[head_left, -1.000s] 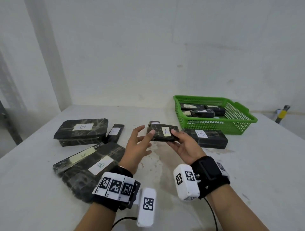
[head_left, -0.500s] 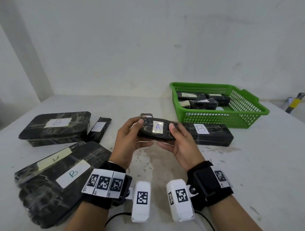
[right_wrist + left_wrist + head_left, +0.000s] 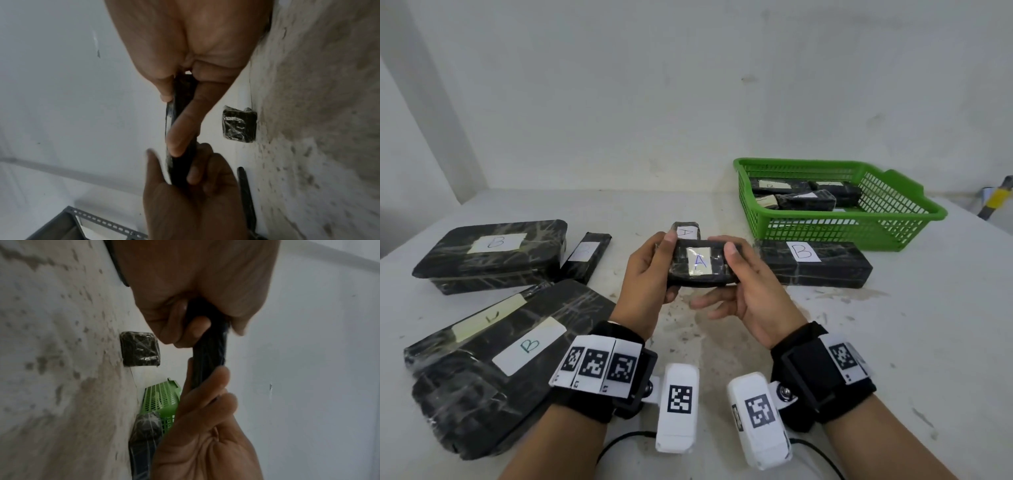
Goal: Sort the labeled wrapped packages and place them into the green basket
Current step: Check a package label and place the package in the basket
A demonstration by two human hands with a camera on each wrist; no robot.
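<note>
Both hands hold a small black wrapped package labeled A (image 3: pixel 700 263) above the table's middle, its label facing me. My left hand (image 3: pixel 654 274) grips its left end, thumb on top. My right hand (image 3: pixel 739 277) grips its right end, thumb on top and fingers underneath. The wrist views show the same package (image 3: pixel 207 347) (image 3: pixel 180 129) edge-on between the fingers. Another small A package (image 3: pixel 686 231) lies on the table just behind. The green basket (image 3: pixel 893 224) stands at the back right with several packages inside.
A long B package (image 3: pixel 815 262) lies in front of the basket. At left lie a B box (image 3: pixel 493 255), a thin package (image 3: pixel 585 257) and a large B package (image 3: pixel 493 356). A yellow-handled tool (image 3: pixel 996 200) leans at the far right.
My left hand closed on the package's left end. Both hands drew the package nearer and tilted its label toward me. The head view dipped lower.
</note>
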